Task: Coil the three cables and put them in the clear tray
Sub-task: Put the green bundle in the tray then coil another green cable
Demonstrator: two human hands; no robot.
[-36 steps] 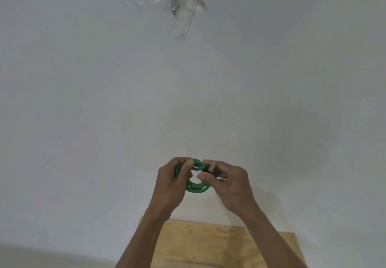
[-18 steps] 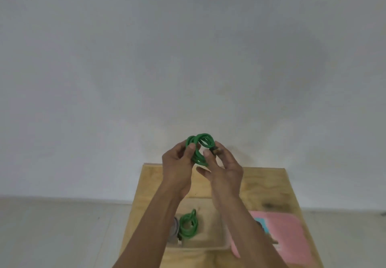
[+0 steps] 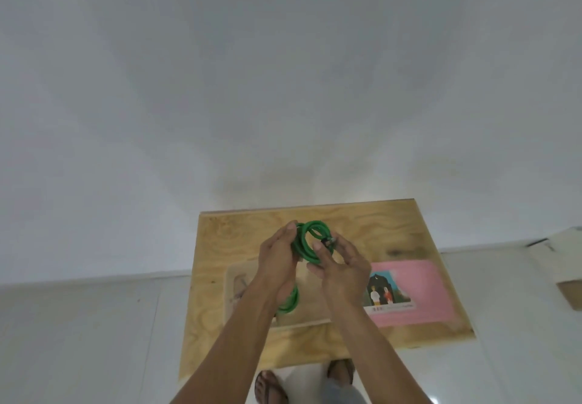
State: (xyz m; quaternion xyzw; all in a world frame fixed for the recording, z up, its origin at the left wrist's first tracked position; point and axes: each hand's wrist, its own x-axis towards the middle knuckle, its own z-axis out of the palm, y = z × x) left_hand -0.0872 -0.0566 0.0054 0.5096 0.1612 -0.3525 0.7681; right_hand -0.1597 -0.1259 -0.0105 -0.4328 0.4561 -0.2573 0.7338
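Both hands hold a coiled green cable (image 3: 307,241) above the wooden table (image 3: 378,230). My left hand (image 3: 278,260) wraps the coil's left side. My right hand (image 3: 341,266) pinches its right side near the dark plug end (image 3: 327,241). Below my hands lies the clear tray (image 3: 231,281) on the table. A second green coil (image 3: 291,303) rests inside it, partly hidden by my left forearm. A pale cable (image 3: 239,287) lies at the tray's left end.
A pink booklet (image 3: 419,290) with a picture lies on the table right of the tray. A white wall stands behind the table. A cardboard box (image 3: 567,265) sits at the right edge. My sandalled feet (image 3: 271,388) show on the white floor.
The view has tilted down from the wall to the table, which brings the tray and the booklet into sight. My hands still hold the green coil and now hang over the table.
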